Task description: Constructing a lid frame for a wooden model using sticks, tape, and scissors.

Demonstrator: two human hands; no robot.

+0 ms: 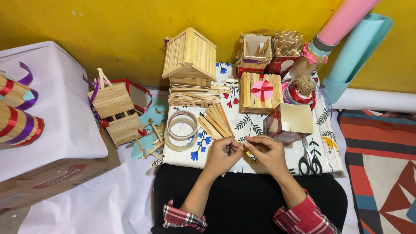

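Observation:
My left hand (222, 155) and my right hand (267, 152) meet over the flower-print cloth (242, 125), fingertips together. Between them they pinch a thin wooden craft stick (241, 147), mostly hidden by the fingers. Just beyond the hands lies a fanned bunch of craft sticks (215, 121). Two tape rolls (181, 130) lie to the left of that bunch. An open small box (291, 122) with a cream inside stands just beyond my right hand. Black-handled scissors (309, 160) lie right of my right hand.
A stick-built house (190, 67) stands at the back by the yellow wall. A flat stick box with a red bow (261, 92), stick-filled containers (271, 51), paper rolls (346, 39), a stick bench (116, 112) and a cardboard box under white paper (52, 130) surround the cloth.

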